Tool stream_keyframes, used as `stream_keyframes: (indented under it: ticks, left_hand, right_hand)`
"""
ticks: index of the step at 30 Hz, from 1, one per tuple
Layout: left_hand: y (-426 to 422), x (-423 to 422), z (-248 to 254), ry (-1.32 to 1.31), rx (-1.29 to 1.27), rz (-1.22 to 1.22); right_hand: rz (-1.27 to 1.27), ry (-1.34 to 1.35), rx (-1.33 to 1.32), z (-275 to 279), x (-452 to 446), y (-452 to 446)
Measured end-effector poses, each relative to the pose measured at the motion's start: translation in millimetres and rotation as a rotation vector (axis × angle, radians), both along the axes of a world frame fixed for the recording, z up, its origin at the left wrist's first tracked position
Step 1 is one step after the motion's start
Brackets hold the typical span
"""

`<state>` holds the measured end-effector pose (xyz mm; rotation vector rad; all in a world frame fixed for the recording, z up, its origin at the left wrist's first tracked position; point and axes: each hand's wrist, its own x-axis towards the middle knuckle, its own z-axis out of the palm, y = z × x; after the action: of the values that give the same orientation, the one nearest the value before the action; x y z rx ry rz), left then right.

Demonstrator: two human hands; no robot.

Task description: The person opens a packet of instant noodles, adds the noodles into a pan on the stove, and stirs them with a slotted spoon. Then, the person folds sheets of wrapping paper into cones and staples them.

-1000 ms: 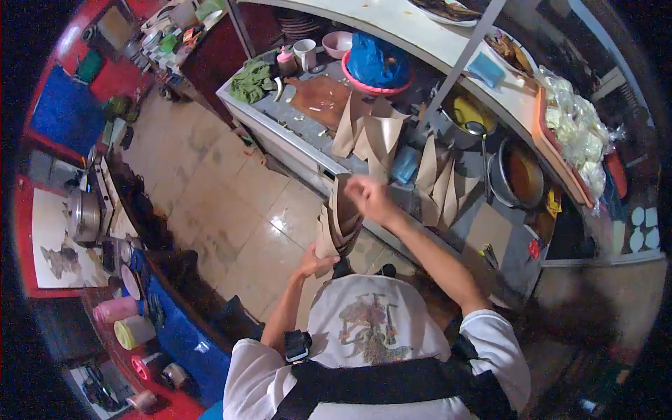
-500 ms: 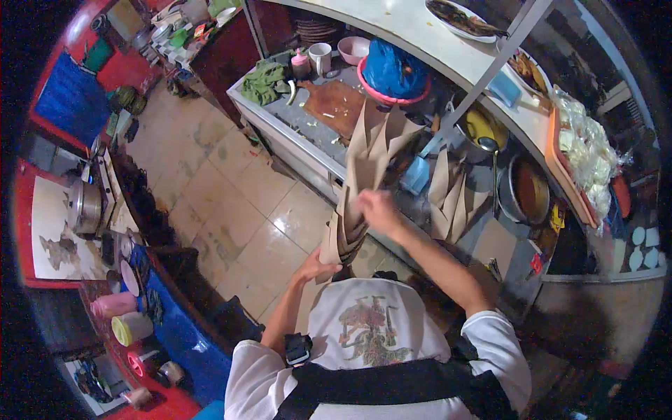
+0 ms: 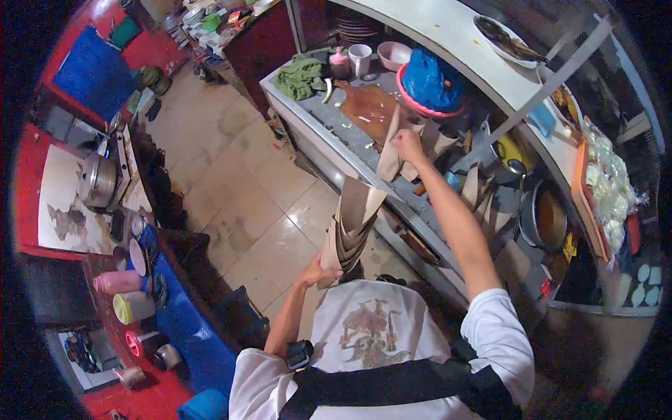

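Note:
My left hand [image 3: 323,268] is closed around the lower end of a stack of folded brown paper sheets [image 3: 357,210], held upright in front of my body. The sheets fan open towards the top. My right hand [image 3: 408,145] is stretched out over the counter with its fingers curled against a folded brown paper sheet [image 3: 389,162], gripping its edge as far as I can see. More folded paper [image 3: 441,143] stands just right of that hand, beside the wooden cutting board [image 3: 367,108]. Another group of folded brown papers [image 3: 474,187] lies farther right, partly behind my forearm.
A pink basin [image 3: 428,110] with a blue plastic bag stands behind the papers. To the right are a pot of yellow food [image 3: 513,148] with a ladle and a pan of brown sauce [image 3: 544,215]. A diagonal metal post [image 3: 549,87] crosses the counter's right side.
My right hand has moved from the stack forward to the papers by the cutting board. The stack in my left hand reaches less far up. The view has shifted slightly.

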<state>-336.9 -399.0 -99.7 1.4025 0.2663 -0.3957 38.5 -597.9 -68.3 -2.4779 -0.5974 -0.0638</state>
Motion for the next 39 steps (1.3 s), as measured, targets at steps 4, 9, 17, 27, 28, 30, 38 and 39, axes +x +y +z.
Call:
stream_keyframes:
  ticks: [4, 9, 17, 27, 28, 30, 38, 39]
  left_hand:
    - [16, -11, -45, 0.123, -0.038, -0.076]
    - [12, 13, 17, 0.304, 0.076, -0.055]
    - [61, 109, 35, 0.003, 0.135, 0.073]
    - [79, 367, 79, -0.289, 0.436, -0.207]
    - [93, 393, 34, -0.303, 0.182, -0.25]
    - [86, 398, 42, -0.163, 0.569, -0.227]
    - [3, 268, 81, -0.654, 0.562, -0.048]
    - [-10, 247, 62, -0.534, 0.322, -0.134]
  right_hand:
    - [-0.075, -0.207, 0.386, 53, -38, 17]
    - [-0.082, -0.336, 0.331, 63, -47, 14]
    - [-0.272, -0.04, 0.435, 98, -88, -28]
    - [-0.462, 0.018, 0.55, 49, -162, -103]
    - [-0.471, 0.016, 0.53, 46, -168, -109]
    - [-0.525, 0.105, 0.572, 46, -173, -116]
    - [-0.389, 0.229, 0.669, 62, -160, -59]
    - [-0.333, 0.232, 0.614, 68, -160, -46]
